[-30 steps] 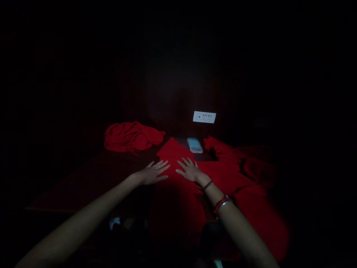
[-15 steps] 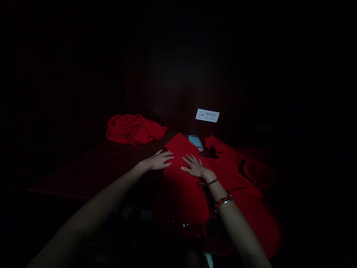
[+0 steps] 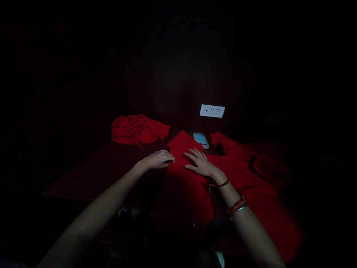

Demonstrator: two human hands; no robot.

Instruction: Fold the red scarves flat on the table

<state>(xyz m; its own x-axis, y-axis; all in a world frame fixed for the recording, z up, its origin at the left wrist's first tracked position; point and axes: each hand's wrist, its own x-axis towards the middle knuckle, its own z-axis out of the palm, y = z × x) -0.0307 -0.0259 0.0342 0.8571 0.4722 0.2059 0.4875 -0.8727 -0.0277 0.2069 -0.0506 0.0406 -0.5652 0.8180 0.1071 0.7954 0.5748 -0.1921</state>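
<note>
A red scarf (image 3: 184,193) lies lengthwise before me on a dark table, its far end folded to an angled point. At the scarf's left edge is my left hand (image 3: 157,160), its fingers curled in and closed on the cloth. My right hand (image 3: 200,163) rests on the scarf's right side, fingers stretched out and slightly apart. More red cloth (image 3: 262,208) spreads to the right beneath my right forearm. The near end of the scarf fades into shadow.
A crumpled red fringed cloth (image 3: 139,130) sits at the back left of the table (image 3: 92,175). Behind the scarf's point lies a pale, pixelated flat object (image 3: 201,140). A white socket plate (image 3: 212,111) is on the dark wall. Bunched red cloth (image 3: 231,145) lies back right.
My left hand's fingers have gone from stretched out to curled at the scarf's edge. My right hand stays spread on the cloth. The view has shifted slightly.
</note>
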